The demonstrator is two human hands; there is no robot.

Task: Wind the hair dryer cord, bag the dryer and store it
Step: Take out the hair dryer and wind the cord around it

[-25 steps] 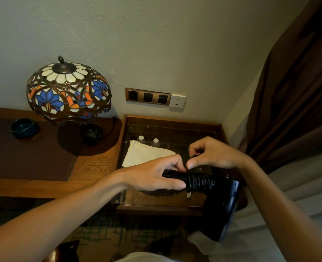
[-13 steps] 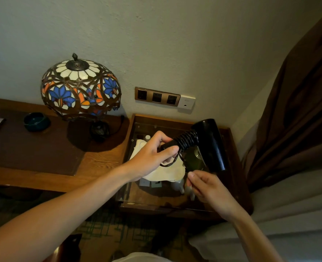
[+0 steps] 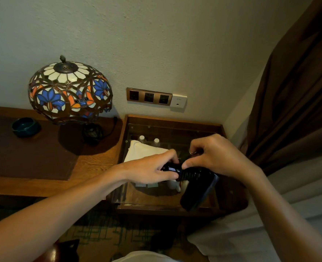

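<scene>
No legible text, brand, number or sign anywhere in view. White wall plate (image 3: 178,100) beside the socket strip (image 3: 149,96) carries a small dark mark and a faint line of print above it, both too small to read. Hair dryer (image 3: 198,188) shows no readable label.

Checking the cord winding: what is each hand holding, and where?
Left hand grips the hair dryer by its cord-wrapped handle; right hand pinches the cord there.
</scene>
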